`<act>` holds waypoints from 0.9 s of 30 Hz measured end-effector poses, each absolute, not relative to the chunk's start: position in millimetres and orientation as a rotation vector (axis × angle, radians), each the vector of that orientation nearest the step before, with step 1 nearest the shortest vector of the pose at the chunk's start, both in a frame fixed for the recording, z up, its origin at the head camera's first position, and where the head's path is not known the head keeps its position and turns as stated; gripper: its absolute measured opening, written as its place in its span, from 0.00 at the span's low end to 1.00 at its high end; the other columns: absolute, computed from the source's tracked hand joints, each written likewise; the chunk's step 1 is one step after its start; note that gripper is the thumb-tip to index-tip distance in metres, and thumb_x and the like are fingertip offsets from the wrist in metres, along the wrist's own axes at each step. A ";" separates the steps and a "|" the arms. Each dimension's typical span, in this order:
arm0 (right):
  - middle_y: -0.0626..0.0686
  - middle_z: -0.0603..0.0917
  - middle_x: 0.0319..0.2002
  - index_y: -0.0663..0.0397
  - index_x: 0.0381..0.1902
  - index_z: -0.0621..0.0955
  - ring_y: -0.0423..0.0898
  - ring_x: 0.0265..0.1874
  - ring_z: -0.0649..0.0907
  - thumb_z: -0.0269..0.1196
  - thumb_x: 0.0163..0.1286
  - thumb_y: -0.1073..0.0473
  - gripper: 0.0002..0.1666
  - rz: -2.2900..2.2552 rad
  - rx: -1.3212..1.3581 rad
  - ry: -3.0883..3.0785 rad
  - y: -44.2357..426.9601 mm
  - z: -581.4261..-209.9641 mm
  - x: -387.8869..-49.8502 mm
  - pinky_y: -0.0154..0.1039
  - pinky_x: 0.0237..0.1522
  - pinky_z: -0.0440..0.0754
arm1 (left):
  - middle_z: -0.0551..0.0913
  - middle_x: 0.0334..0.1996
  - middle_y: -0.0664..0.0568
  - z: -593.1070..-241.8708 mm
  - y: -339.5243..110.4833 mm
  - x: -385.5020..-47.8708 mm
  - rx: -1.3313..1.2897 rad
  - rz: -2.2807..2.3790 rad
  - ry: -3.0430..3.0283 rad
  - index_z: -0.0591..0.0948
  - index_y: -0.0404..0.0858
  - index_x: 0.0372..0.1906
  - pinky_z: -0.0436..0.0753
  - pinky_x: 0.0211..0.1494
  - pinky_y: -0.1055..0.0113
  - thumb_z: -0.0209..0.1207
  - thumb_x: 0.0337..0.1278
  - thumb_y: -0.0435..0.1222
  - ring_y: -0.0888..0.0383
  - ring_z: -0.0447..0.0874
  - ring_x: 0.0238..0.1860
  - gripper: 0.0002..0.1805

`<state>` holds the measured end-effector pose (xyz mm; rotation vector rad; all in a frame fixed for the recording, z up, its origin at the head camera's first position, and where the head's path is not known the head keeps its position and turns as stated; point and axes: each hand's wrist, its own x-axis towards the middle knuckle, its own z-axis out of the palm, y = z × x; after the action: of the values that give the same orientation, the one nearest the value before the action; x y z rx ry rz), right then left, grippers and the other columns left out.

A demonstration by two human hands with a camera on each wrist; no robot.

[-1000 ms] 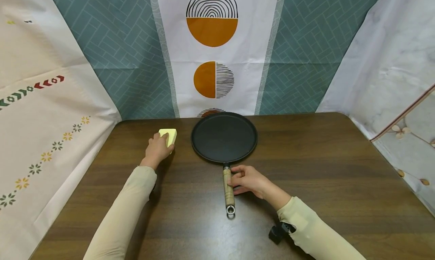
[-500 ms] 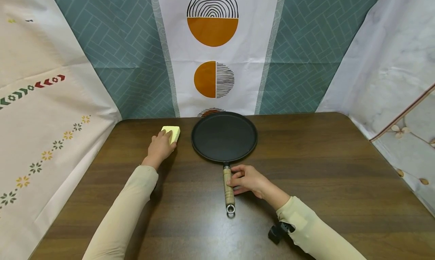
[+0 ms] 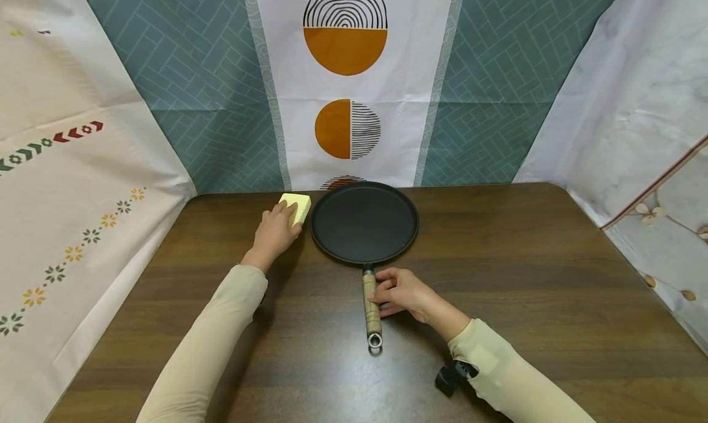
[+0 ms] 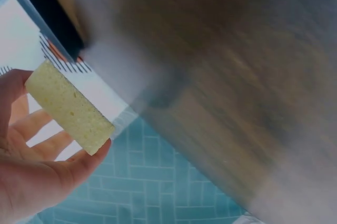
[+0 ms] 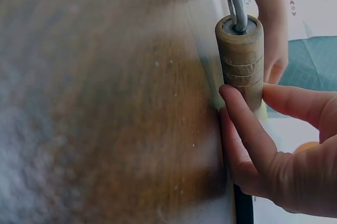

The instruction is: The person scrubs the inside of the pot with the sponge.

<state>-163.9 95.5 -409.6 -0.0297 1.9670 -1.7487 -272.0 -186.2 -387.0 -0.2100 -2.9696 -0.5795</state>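
Teal cloth (image 3: 492, 103) hangs behind a wooden table (image 3: 514, 251).

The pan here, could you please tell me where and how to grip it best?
Probably by the handle, from the right, pinched across its width, as the right hand holds it: the handle is slim and juts toward the near side, while the pan itself is broad and flat.

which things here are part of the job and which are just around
Seemingly part of the job:
- yellow sponge, gripped by the left hand
- black pan, its wooden handle held by the right hand

Seemingly just surroundings:
- wooden table under the pan
- teal and white backdrop
- flower-patterned cloth at left
- marbled cloth at right
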 end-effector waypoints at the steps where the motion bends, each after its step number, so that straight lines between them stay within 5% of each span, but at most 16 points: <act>1: 0.61 0.76 0.40 0.76 0.62 0.65 0.48 0.32 0.81 0.64 0.61 0.71 0.33 -1.748 -0.028 1.970 95.2 -409.5 -164.0 0.46 0.36 0.84 | 0.61 0.69 0.34 -385.7 -184.0 -272.5 -0.219 -0.580 -2.968 0.67 0.34 0.69 0.74 0.51 0.40 0.55 0.65 0.40 0.32 0.66 0.58 0.30; 27: 0.60 0.75 0.39 0.75 0.59 0.67 0.48 0.32 0.80 0.64 0.61 0.71 0.30 -1.760 -0.024 1.961 95.8 -410.2 -163.7 0.45 0.34 0.84 | 0.61 0.71 0.39 -391.2 -131.6 -283.5 -0.554 -0.651 -2.956 0.67 0.37 0.70 0.68 0.63 0.48 0.57 0.66 0.40 0.36 0.64 0.62 0.30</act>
<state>-163.7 95.8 -410.2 -0.0240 1.9610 -1.7603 -283.5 -131.6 -391.2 -0.5542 -2.9561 -0.6511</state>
